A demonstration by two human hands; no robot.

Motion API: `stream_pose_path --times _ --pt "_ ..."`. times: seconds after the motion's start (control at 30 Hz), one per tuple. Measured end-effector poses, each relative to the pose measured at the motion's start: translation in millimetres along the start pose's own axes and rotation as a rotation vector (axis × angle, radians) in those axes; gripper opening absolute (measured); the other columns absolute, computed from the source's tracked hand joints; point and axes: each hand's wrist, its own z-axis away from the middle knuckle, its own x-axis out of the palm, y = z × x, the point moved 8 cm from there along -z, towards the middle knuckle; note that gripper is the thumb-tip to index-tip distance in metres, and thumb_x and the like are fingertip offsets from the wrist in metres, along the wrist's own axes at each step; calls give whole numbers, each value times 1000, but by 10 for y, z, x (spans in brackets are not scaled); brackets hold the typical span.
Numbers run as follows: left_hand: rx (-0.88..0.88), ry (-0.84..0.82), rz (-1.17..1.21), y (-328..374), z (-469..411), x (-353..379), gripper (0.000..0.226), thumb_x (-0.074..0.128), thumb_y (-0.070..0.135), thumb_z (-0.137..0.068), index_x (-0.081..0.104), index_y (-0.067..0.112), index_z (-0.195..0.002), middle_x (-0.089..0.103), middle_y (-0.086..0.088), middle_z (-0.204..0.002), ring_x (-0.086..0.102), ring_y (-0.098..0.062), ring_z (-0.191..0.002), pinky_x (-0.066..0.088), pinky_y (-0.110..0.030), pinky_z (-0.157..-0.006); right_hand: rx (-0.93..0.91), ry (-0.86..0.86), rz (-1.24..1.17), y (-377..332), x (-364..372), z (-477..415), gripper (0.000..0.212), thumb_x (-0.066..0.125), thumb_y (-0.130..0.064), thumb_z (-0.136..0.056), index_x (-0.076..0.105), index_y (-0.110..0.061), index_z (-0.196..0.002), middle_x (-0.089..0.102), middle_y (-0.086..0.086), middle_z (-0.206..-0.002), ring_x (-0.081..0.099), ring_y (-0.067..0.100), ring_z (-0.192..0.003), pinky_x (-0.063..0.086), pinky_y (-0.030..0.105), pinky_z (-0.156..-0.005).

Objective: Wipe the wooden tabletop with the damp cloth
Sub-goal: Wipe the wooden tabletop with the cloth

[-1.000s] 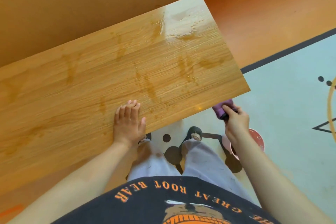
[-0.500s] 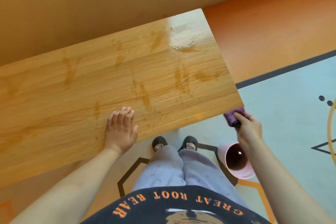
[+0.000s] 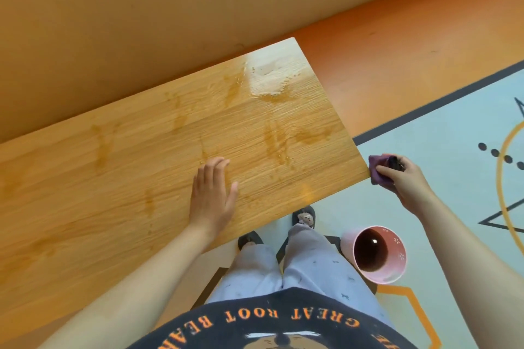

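Observation:
The wooden tabletop (image 3: 136, 167) fills the left and middle of the head view, with darker wet streaks and a shiny wet patch near its far right corner. My left hand (image 3: 213, 193) lies flat on it, palm down, fingers together, near the front edge. My right hand (image 3: 402, 178) is just off the table's near right corner and grips a bunched purple damp cloth (image 3: 378, 168), which touches that corner's edge.
A pink bucket (image 3: 373, 253) with dark water stands on the floor by my right leg. My feet are under the table's front edge. A tan wall runs behind the table. The floor is orange, with a pale blue patterned area at right.
My right hand with the cloth has risen from below the front edge to the table's right corner. My left hand stays flat on the wood. The bucket has come fully into view.

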Motion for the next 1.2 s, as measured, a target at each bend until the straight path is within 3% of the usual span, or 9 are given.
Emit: stream_pose_path --times 0.07,0.17,0.3,0.47,0.6,0.8,0.93,1.07,1.2 --pt "10 -14 43 200 -375 110 48 42 30 -91 42 2 -130 43 -13 -134 37 -24 -125 31 -37 -108 1 -43 65 -34 4 -92 17 56 1 -89 55 -4 -105 60 9 -87 59 16 -79 50 21 -70" --pt "-93 -43 17 308 -843 359 46 48 25 -93 41 3 -132 39 -11 -140 34 -25 -130 29 -36 -109 11 -138 178 -68 63 -232 6 59 2 -87 58 -2 -91 57 13 -82 55 20 -73 53 15 -61" --pt "-235 -28 -61 265 -1025 594 39 48 22 -92 48 1 -124 45 -13 -136 36 -29 -129 29 -38 -108 43 -213 202 -63 90 -369 7 61 4 -84 58 -2 -86 55 14 -80 54 20 -71 53 18 -62" --pt "-261 1 -113 235 -1058 665 35 44 22 -90 50 2 -117 50 -15 -130 41 -31 -125 34 -45 -106 -23 -223 127 -370 456 -688 12 60 3 -85 62 -8 -87 61 5 -79 56 16 -75 50 27 -73" --pt "-248 32 -126 227 -1041 672 38 38 27 -88 48 5 -116 50 -14 -127 40 -29 -123 30 -41 -105 -89 -272 87 -792 927 -1181 15 64 -3 -83 65 -16 -89 64 4 -84 57 17 -82 47 34 -81" --pt "-241 62 -125 222 -1034 668 37 40 26 -87 43 6 -117 50 -15 -126 39 -30 -122 27 -39 -104 -26 -296 127 -532 691 -985 14 63 -1 -84 65 -14 -88 68 -4 -78 60 10 -76 47 33 -77" --pt "-252 55 -121 236 -1061 658 38 39 26 -87 43 5 -118 50 -16 -126 39 -30 -122 26 -39 -105 12 -302 147 -455 597 -926 8 63 1 -84 63 -6 -89 64 2 -78 56 16 -77 45 32 -74" --pt "-270 25 -127 218 -1048 674 39 38 28 -88 43 5 -119 51 -16 -127 39 -29 -123 28 -39 -105 -88 -343 148 -989 1164 -1428 10 64 -3 -84 62 -13 -85 60 2 -79 53 15 -78 43 32 -74" --pt "-291 -2 -131 222 -1052 681 40 35 30 -89 41 6 -120 51 -16 -128 38 -28 -124 32 -41 -105 -144 -354 101 -1583 1758 -1989 12 62 -3 -85 60 -8 -95 60 8 -85 56 23 -83 48 39 -77"
